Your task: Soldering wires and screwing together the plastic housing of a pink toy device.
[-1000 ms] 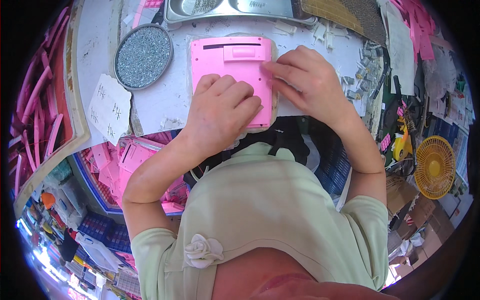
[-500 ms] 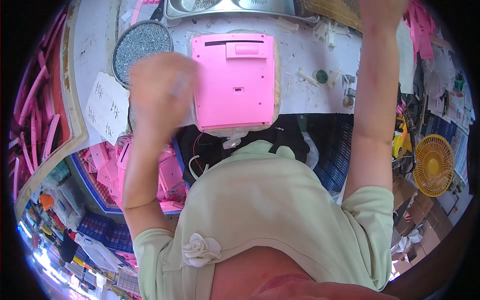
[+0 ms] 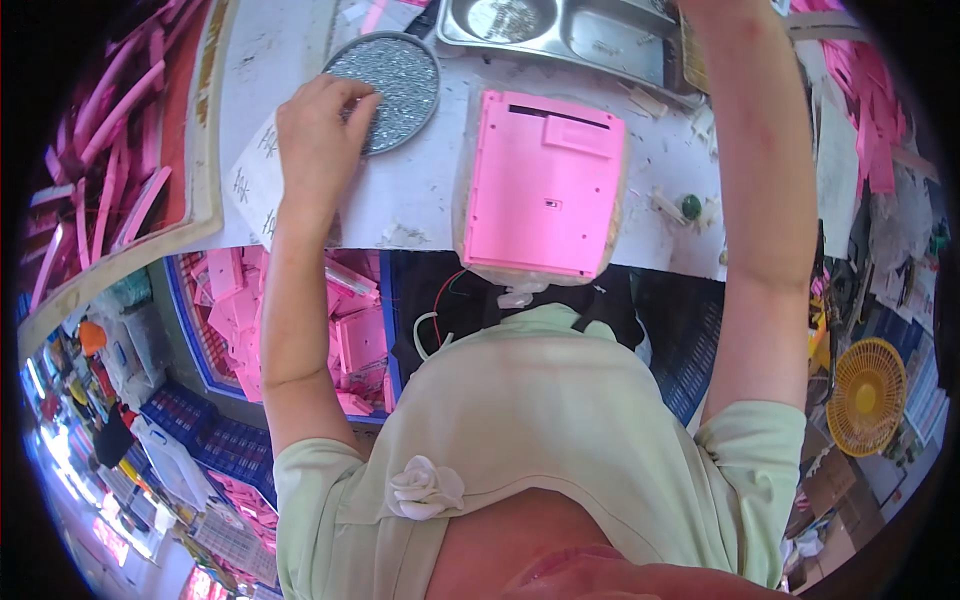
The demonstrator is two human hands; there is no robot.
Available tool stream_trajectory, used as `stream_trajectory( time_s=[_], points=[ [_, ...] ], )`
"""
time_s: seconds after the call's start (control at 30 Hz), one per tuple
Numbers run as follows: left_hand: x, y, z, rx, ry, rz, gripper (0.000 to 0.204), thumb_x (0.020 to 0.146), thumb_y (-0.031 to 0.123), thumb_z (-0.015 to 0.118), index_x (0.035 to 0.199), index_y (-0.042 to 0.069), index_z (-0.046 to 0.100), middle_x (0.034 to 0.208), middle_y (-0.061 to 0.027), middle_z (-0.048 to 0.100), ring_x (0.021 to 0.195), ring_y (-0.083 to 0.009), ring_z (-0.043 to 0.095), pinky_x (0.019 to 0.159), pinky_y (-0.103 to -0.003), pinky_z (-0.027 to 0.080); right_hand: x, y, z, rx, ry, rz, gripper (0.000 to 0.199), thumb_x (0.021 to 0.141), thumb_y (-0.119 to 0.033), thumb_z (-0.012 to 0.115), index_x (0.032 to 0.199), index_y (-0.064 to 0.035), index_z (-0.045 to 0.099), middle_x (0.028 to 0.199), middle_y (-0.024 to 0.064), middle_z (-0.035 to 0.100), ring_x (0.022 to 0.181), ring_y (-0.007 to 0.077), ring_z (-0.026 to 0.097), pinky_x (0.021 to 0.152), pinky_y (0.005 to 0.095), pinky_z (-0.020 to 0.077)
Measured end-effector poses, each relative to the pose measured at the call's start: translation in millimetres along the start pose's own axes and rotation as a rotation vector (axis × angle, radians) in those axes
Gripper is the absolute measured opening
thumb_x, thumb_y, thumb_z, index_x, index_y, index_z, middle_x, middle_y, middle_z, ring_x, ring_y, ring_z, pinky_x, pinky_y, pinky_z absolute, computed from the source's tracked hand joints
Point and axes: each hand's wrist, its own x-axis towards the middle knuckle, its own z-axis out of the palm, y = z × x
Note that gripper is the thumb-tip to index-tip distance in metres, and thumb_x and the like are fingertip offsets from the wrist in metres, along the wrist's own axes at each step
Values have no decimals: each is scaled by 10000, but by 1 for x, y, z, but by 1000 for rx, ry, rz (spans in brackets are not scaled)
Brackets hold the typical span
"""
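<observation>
My left hand [image 3: 322,122] is at the left edge of a round dish [image 3: 437,95] filled with small silvery screws [image 3: 395,78]. Its thumb and forefinger are bent close together over the screws; whatever may be between the fingertips is too small to make out. To the right, a flat pink plastic housing [image 3: 540,195] with a dark slot near its far edge lies on a padded, plastic-wrapped support [image 3: 464,215] at the table's near edge. My right forearm [image 3: 765,180] reaches up past the housing's right side, and its hand is beyond the upper edge of the view.
A metal compartment tray [image 3: 560,38] stands at the back. Pink strips [image 3: 120,110] fill a box at far left. Below the table, a blue-rimmed crate [image 3: 388,330] holds pink parts. A paper sheet [image 3: 250,185], small scraps and a green round piece [image 3: 691,207] lie on the tabletop.
My left hand has moved from beside the pink housing to the screw dish. The view has shifted, so the table's things appear further right. The right arm still stretches forward.
</observation>
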Motion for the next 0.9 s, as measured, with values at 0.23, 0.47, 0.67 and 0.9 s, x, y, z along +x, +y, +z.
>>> stream_trajectory(
  time_s=[0.23, 0.47, 0.67, 0.9],
  points=[
    [-22, 12, -3, 182, 95, 102, 122, 823, 185, 811, 838, 83, 747, 827, -35, 690, 792, -223, 650, 767, -374, 459, -85, -28, 45, 534, 79, 190, 291, 921, -182, 643, 1120, 31, 633, 812, 85, 641, 793, 194, 614, 737, 337, 501],
    [-50, 112, -8, -282, 68, 374, 167, 765, 128, 843, 875, 109, 719, 817, -15, 650, 785, -220, 611, 758, -376, 422, -140, -48, 18, 534, -212, 67, 414, 962, -390, 628, 1294, -170, 516, 723, -47, 482, 654, 103, 447, 740, 299, 422],
    [-70, 144, 7, -556, 41, 260, 210, 751, 69, 839, 934, 101, 740, 827, -24, 654, 776, -208, 615, 746, -351, 436, -148, -83, 26, 455, -297, 76, 341, 962, -375, 686, 1194, -193, 515, 731, -48, 542, 618, 105, 506, 663, 319, 463],
    [-68, 148, 6, -631, 45, 256, 236, 727, 52, 848, 936, 93, 747, 825, -23, 655, 763, -207, 611, 752, -350, 443, -161, -81, 21, 459, -221, 126, 325, 949, -372, 710, 1133, -182, 521, 698, -44, 545, 579, 104, 511, 621, 310, 466]
  ],
)
